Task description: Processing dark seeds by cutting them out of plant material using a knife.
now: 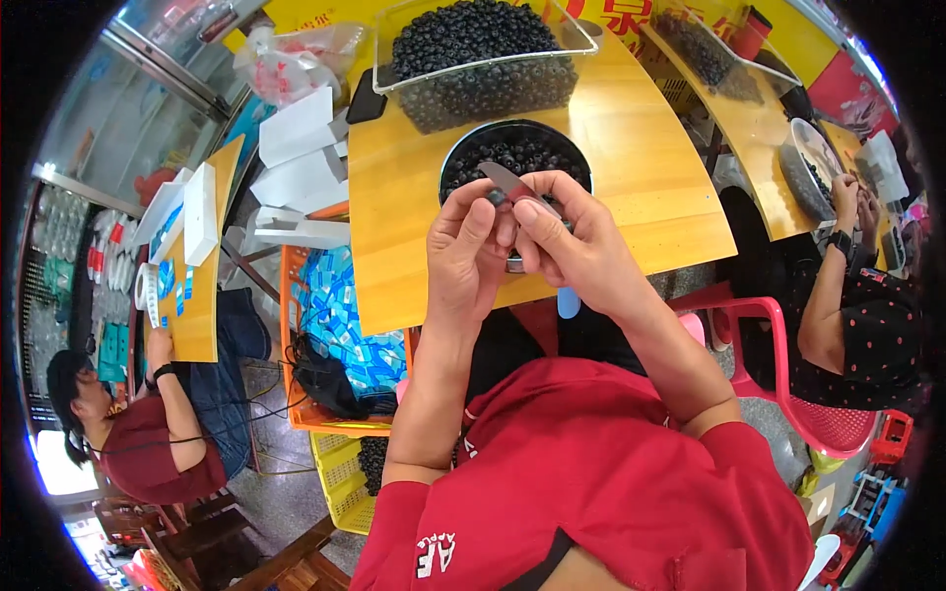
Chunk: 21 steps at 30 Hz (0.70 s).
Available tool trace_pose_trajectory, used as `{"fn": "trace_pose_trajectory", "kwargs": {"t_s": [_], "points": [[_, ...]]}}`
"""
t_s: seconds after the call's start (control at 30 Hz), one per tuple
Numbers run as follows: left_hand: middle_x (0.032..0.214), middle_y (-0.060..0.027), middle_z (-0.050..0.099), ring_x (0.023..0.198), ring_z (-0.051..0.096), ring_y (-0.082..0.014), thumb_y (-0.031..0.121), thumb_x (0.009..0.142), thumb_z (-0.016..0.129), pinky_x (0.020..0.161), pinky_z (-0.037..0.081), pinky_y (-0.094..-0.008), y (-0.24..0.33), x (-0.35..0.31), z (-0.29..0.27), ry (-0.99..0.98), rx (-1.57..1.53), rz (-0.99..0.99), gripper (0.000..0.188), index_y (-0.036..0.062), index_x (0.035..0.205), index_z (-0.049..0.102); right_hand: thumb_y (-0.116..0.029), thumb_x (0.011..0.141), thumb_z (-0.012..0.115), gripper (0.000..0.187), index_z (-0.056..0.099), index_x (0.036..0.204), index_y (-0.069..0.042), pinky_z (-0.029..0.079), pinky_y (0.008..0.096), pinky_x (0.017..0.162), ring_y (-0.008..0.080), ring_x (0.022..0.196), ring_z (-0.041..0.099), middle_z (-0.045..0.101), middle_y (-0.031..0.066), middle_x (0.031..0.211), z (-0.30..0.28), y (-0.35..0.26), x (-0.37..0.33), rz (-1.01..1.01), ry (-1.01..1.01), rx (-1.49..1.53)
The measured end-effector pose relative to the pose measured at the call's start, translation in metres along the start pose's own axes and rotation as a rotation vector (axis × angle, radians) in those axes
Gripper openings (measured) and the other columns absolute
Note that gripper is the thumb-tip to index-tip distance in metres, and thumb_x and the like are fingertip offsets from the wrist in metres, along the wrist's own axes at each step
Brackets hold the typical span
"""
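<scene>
In front of my chest both hands meet over the near rim of a round bowl [455, 158]. My right hand [581, 246] is closed on a small knife [506, 181]; its blade points up and left, and its light blue handle end shows below the hand. Between the fingertips of my left hand [461, 256] is a small dark round piece [496, 198], close to the blade and partly hidden by the fingers. The bowl holds many similar dark, shiny, berry-like pieces [532, 153]; their exact kind cannot be made out.
Behind the bowl, a clear bin [483, 89] heaped with dark pieces stands on the wooden table [650, 187], beside a black phone [367, 97]. An orange crate [294, 369] of blue packets is at left. Co-workers [158, 443] sit left and right [838, 315].
</scene>
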<state>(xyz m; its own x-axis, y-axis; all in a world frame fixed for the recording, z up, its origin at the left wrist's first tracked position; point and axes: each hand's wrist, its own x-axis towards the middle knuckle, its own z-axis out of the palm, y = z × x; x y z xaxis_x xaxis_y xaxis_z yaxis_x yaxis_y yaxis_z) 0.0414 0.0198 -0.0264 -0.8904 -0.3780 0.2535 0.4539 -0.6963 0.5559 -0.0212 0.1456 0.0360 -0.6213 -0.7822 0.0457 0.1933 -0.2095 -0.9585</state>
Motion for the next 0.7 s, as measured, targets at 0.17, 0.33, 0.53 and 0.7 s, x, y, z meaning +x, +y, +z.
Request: {"fn": "trace_pose_trajectory", "kwargs": {"t_s": [0.17,0.33,0.53,0.7], "points": [[0.087,-0.0045,0.061,0.069,0.054,-0.0117,0.006,0.088,0.06,0.058,0.043,-0.0235,0.011,0.01,-0.002,0.067,0.236,0.034,0.022,0.0041,0.11,0.061,-0.023,0.096,0.05,0.027,0.047,0.113,-0.003,0.028,0.0172,0.041,0.0015,0.045,0.037,0.052,-0.0008,0.061,0.0,0.002,0.004,-0.054,0.03,-0.175],[0.085,-0.0045,0.061,0.067,0.053,-0.0116,0.005,0.087,0.061,0.057,0.041,-0.0229,0.024,0.025,-0.01,-0.041,0.311,-0.03,0.022,0.0023,0.109,0.061,-0.026,0.096,0.05,0.026,0.047,0.114,-0.007,0.028,0.0165,0.041,0.0014,0.044,0.036,0.051,-0.0018,0.06,-0.009,0.0,0.014,0.046,-0.003,-0.171],[0.086,-0.005,0.062,0.068,0.054,-0.012,0.005,0.086,0.062,0.057,0.041,-0.0228,0.027,0.039,-0.024,-0.109,0.267,-0.145,0.023,0.0014,0.109,0.062,-0.028,0.097,0.049,0.027,0.048,0.114,-0.007,0.027,0.016,0.041,0.0009,0.044,0.037,0.051,-0.0026,0.06,-0.021,0.011,0.027,0.074,-0.011,-0.082],[0.083,-0.0056,0.062,0.068,0.054,-0.0118,0.006,0.086,0.063,0.058,0.042,-0.0228,0.025,0.044,-0.023,-0.048,0.32,-0.24,0.025,-0.0015,0.109,0.061,-0.026,0.097,0.049,0.027,0.048,0.115,-0.007,0.027,0.0161,0.041,0.001,0.045,0.037,0.051,-0.0021,0.06,-0.02,0.016,0.024,0.046,0.038,-0.141]]}}
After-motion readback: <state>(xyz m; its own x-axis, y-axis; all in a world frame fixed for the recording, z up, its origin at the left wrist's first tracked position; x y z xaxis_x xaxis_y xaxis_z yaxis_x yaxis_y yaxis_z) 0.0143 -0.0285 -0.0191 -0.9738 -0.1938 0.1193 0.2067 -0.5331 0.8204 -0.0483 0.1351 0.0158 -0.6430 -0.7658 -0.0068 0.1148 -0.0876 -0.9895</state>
